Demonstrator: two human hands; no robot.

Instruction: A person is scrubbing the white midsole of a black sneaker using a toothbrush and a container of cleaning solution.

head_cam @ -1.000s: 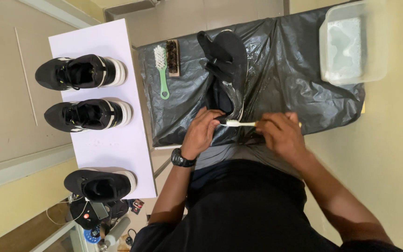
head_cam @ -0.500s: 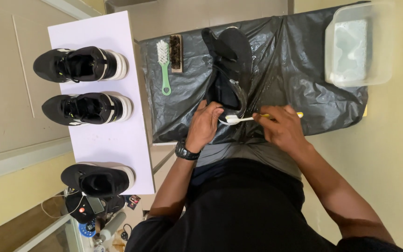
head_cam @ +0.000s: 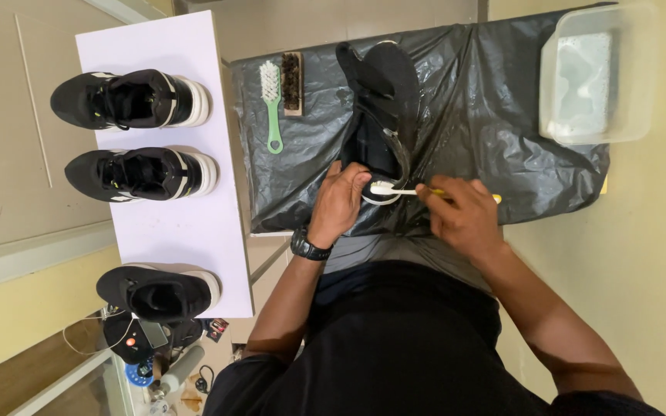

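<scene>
Black plastic sheet (head_cam: 487,115) over table; left hand (head_cam: 338,202) clamps black shoe (head_cam: 379,115), right hand (head_cam: 460,212) grips toothbrush (head_cam: 395,189), scrubbing heel edge; next likely calls for steady strokes.

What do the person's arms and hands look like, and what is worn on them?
Both forearms are bare, with no gloves and no rings visible. The left hand has a black wristwatch at the wrist. The right hand and its wrist wear nothing. Black short sleeves begin near the elbows.

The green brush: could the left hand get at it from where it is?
Probably yes: the green brush lies uncovered on the black sheet, but the left hand holds the shoe.
</scene>
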